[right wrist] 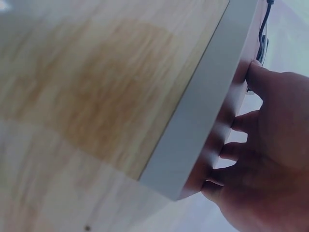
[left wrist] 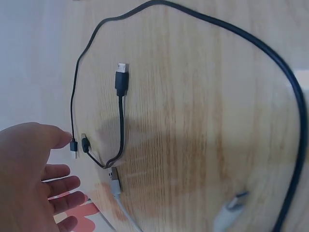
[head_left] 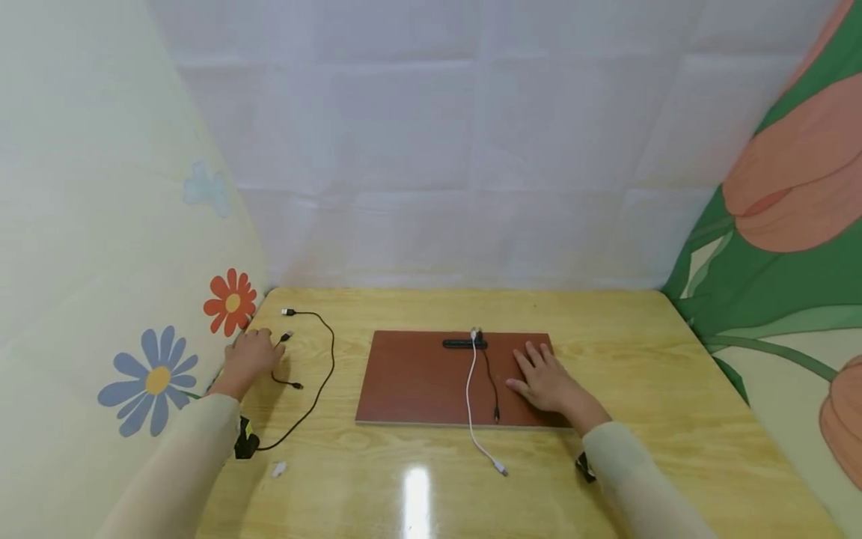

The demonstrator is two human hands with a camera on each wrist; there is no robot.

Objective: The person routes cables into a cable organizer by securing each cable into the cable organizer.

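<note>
At the table's left side my left hand [head_left: 251, 355] hovers with loosely bent fingers near a short black USB cable [left wrist: 121, 128]. Nothing shows between thumb and fingers in the left wrist view. A long black cable [head_left: 333, 352] curves around that area, and a white cable's USB plug [left wrist: 115, 186] lies close by. My right hand [head_left: 544, 380] rests with spread fingers on the right part of a reddish-brown board [head_left: 411, 382]. On the board, left of this hand, are a black bar [head_left: 456, 344], a white USB cable [head_left: 469, 389] and a short black cable [head_left: 492, 382].
The white cable hangs over the board's front edge onto the wooden table [head_left: 350, 479]. A small white plug [head_left: 279, 469] lies beside my left forearm. Flowered sheets border the left [head_left: 81, 224] and right sides, with a white sheet [head_left: 438, 150] behind.
</note>
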